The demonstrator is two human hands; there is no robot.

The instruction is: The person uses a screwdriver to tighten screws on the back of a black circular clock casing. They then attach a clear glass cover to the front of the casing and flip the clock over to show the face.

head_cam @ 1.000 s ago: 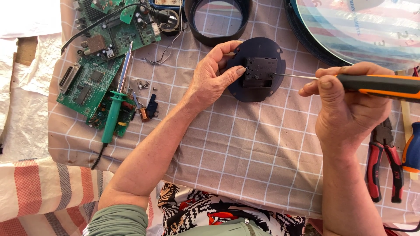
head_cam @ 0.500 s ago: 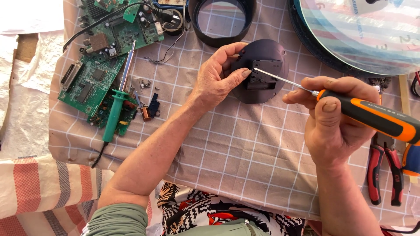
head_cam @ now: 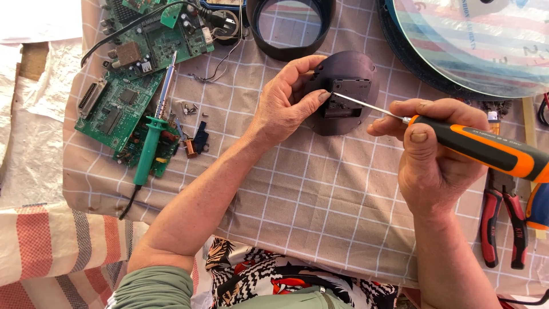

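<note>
My left hand (head_cam: 283, 103) grips the left edge of a dark round disc (head_cam: 360, 68) that carries a small black square module (head_cam: 347, 91) at its middle. The disc lies on a beige checked cloth (head_cam: 320, 194). My right hand (head_cam: 432, 154) holds a screwdriver with an orange and black handle (head_cam: 486, 150). Its thin metal shaft (head_cam: 366, 105) reaches leftward, and the tip touches the left side of the module, close to my left thumb.
Green circuit boards (head_cam: 123, 97) and a green-handled soldering iron (head_cam: 153, 134) lie at the left, with small screws (head_cam: 190, 109) beside them. A black ring (head_cam: 290, 28) sits at the top. A large round striped plate (head_cam: 480, 46) fills the top right. Red-handled pliers (head_cam: 503, 223) lie at the right.
My right hand has turned the screwdriver from level to slanting and brought its tip onto the module. The left hand still holds the disc.
</note>
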